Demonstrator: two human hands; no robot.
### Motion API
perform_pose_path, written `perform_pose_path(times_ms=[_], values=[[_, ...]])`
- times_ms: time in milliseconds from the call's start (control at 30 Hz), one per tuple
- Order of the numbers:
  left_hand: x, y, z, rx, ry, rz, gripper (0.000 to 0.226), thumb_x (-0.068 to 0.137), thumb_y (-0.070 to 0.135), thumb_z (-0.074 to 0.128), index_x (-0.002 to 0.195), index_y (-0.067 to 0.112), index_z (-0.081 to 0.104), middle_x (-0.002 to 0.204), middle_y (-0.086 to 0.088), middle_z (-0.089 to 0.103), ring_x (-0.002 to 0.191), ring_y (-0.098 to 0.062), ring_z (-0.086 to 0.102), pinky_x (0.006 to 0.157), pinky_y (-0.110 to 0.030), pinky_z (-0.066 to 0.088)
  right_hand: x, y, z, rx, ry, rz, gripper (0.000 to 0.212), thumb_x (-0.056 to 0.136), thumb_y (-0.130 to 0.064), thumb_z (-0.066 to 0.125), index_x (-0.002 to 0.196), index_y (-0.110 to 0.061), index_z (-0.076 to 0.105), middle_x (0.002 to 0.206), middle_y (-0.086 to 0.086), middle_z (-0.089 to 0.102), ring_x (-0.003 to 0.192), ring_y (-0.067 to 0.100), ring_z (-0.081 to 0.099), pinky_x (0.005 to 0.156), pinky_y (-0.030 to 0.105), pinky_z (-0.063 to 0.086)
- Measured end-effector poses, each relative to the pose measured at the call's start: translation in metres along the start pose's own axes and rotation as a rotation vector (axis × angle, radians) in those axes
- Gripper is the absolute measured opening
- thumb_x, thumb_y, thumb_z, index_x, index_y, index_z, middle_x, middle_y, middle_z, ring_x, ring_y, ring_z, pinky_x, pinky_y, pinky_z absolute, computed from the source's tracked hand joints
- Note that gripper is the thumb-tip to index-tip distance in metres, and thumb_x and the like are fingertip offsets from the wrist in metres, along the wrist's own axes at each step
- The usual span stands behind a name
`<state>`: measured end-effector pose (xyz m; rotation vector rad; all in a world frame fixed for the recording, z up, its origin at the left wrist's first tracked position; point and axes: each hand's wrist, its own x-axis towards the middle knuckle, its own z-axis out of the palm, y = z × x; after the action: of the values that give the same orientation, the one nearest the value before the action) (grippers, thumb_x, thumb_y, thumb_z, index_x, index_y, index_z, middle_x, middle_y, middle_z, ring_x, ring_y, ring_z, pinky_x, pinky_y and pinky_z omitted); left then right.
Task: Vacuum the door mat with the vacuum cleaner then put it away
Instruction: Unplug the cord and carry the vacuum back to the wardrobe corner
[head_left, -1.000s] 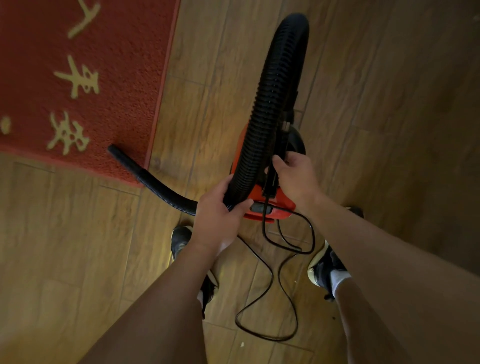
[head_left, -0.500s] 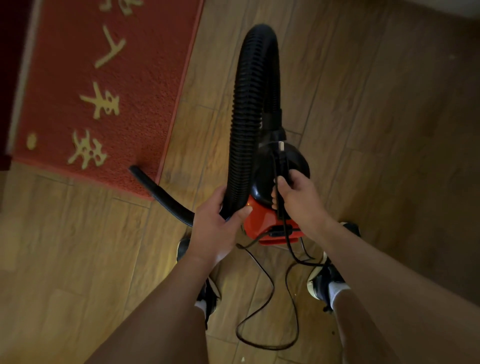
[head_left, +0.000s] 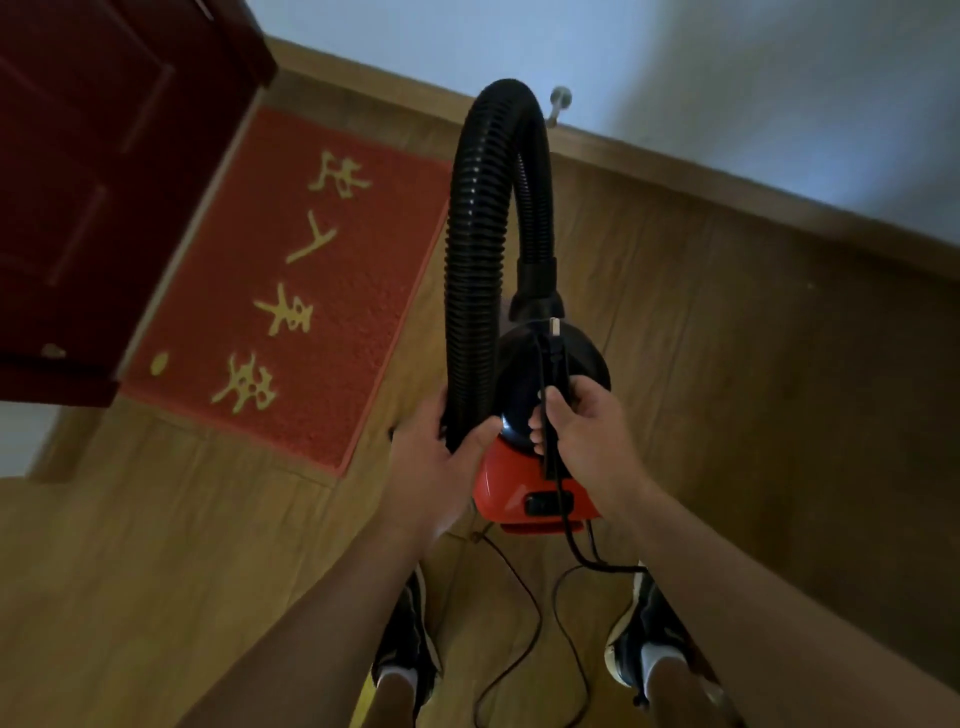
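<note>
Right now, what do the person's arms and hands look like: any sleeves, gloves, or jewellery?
Both arms are bare up to the frame edge: no sleeve shows on the left forearm or right forearm. The left hand and right hand are ungloved, with no watch, ring or band visible.

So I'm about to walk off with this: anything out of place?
Only the power cord: it hangs from the vacuum cleaner and loops loose on the floor between the shoes, a likely trip hazard. The door mat lies flat.
</note>
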<state>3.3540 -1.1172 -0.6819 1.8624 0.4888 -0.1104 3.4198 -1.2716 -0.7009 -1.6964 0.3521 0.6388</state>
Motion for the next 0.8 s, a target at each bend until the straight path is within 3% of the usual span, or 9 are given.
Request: perform_pose_path(times_ms=[167, 333, 533, 800], values=[[-0.003, 0.045, -0.035, -0.005, 0.068, 0.063, 0.033, 0.095, 0.026, 0.068, 0.113, 0.049, 0.054, 0.102, 0.032, 0.067, 0.094, 0.005, 0.066, 0.073, -0.013, 0.053, -0.026, -0.062, 0.005, -0.025, -0.023, -0.084, 0.023, 0.106, -0.020, 0.049, 0.092, -0.009, 0.063, 0.070, 0.002, 0.068, 0.063, 0.015, 0.064, 0.064, 0.032, 0.057], [-0.007, 0.091, -0.068, -0.013, 0.123, 0.145, 0.043, 0.096, 0.021, 0.068, 0.138, 0.023, 0.057, 0.100, 0.030, 0.068, 0.095, 0.008, 0.065, 0.073, -0.008, 0.050, -0.050, -0.122, 0.009, -0.078, -0.037, -0.183, 0.026, 0.105, -0.021, 0.049, 0.089, -0.007, 0.063, 0.068, 0.002, 0.067, 0.061, 0.015, 0.063, 0.060, 0.029, 0.054], [-0.016, 0.151, -0.101, -0.047, 0.173, 0.220, 0.036, 0.096, 0.022, 0.067, 0.126, 0.037, 0.055, 0.106, 0.033, 0.066, 0.097, 0.008, 0.065, 0.076, -0.010, 0.051, -0.087, -0.190, 0.015, -0.090, -0.030, -0.264, 0.029, 0.106, -0.022, 0.048, 0.091, -0.002, 0.064, 0.067, 0.003, 0.066, 0.059, 0.014, 0.062, 0.056, 0.027, 0.054], [-0.039, 0.231, -0.149, -0.111, 0.247, 0.327, 0.034, 0.097, 0.019, 0.067, 0.126, 0.033, 0.058, 0.101, 0.032, 0.068, 0.095, 0.005, 0.067, 0.073, -0.010, 0.052, -0.146, -0.273, 0.025, -0.105, 0.000, -0.388, 0.033, 0.106, -0.023, 0.048, 0.087, 0.000, 0.063, 0.061, 0.000, 0.062, 0.052, 0.011, 0.056, 0.052, 0.026, 0.049]])
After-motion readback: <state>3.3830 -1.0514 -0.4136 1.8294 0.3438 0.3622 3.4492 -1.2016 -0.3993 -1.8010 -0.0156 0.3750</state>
